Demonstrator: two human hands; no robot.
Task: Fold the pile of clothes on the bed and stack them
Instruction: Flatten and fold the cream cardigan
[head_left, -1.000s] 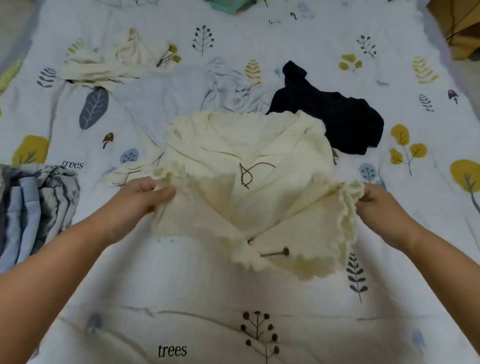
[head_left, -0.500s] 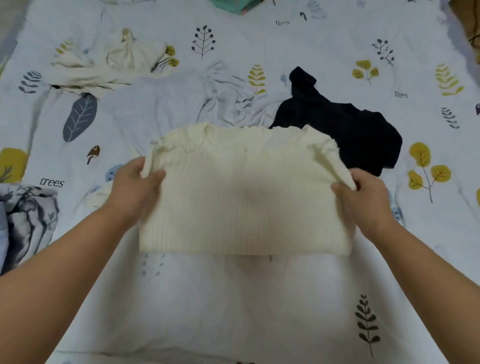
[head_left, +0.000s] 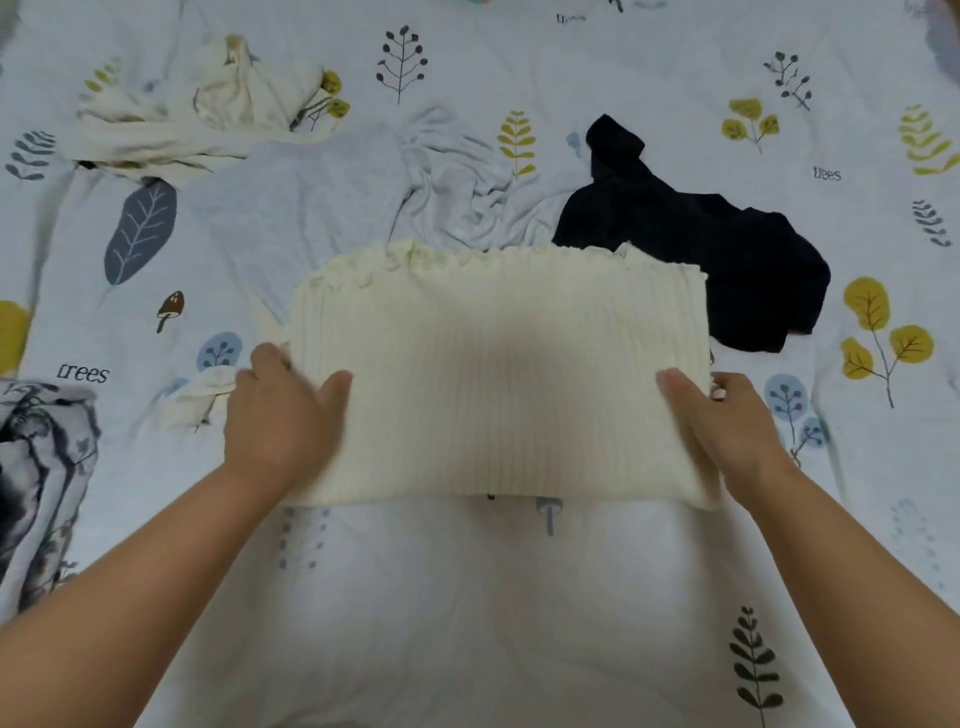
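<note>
From the head view, we hold the cream ribbed top (head_left: 498, 384), folded over on the bed (head_left: 467, 623), left hand (head_left: 283, 421) and right hand (head_left: 727, 426) gripping its side edges. It looks soft and light, so we'd keep hold at both sides.

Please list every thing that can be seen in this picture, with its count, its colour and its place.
Folded ribbed knit top: one, cream, centre of the bed, held at both sides.
Crumpled dark garment: one, navy or black, behind the top to the right.
Crumpled pale garment: one, light grey, behind the top.
Crumpled cream garment: one, off-white, far left.
Small cream cloth piece: one, beside the left hand.
Grey patterned folded clothes: left edge; count unclear.
Printed bedsheet: one, white with leaf prints.
Left hand: grips the top's left edge.
Right hand: grips its right edge.
</note>
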